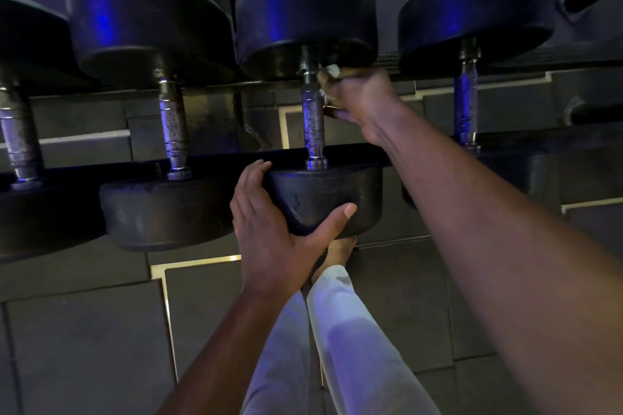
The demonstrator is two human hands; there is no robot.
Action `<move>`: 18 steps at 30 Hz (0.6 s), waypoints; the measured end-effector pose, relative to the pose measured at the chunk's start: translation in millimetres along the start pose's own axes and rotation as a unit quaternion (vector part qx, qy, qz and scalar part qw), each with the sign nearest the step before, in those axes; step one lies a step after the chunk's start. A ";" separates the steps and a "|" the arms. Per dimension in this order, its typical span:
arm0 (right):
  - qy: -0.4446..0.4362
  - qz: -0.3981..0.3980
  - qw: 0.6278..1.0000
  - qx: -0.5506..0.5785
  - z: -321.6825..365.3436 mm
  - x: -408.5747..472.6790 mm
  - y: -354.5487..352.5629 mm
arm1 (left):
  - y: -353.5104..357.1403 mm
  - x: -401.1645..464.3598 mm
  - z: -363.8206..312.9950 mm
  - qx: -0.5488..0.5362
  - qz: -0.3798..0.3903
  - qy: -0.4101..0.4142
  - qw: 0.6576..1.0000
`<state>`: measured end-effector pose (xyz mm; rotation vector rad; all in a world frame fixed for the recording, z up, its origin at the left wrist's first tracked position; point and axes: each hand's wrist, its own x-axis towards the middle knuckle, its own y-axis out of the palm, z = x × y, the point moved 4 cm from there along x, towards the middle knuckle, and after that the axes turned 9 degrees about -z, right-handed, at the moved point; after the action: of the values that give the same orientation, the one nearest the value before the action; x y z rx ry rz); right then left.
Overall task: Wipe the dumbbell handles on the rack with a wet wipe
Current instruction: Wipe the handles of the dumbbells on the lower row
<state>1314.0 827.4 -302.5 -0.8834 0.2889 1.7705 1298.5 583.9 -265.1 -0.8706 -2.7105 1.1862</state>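
Several black dumbbells lie side by side on a dark rack. The middle dumbbell has a knurled metal handle between two round black heads. My left hand grips the near head of that dumbbell, thumb across its face. My right hand holds a crumpled white wet wipe against the right side of the handle's far end, just under the far head. Most of the wipe is hidden in my fist.
Neighbouring dumbbells lie close on both sides, with handles to the left and right. Dark floor tiles with pale seams lie below. My white trouser legs and a bare foot are under the rack's front.
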 end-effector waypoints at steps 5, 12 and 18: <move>0.021 0.054 0.995 -0.082 -9.2 1.1 -7.3 | 0.2 -0.1 0.6 0.001 -0.002 0.007 1.000; 0.022 0.172 0.942 -0.286 -32.0 -2.8 -20.3 | 0.5 -0.3 1.1 -0.003 -0.008 0.011 1.000; 0.014 0.181 0.939 -0.291 -45.7 -15.4 -27.0 | 0.2 0.1 0.6 -0.001 -0.005 0.010 1.000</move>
<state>1359.7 800.2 -317.7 -1.3388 -0.0750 2.2393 1298.3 583.6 -265.7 -0.8646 -2.6972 1.1656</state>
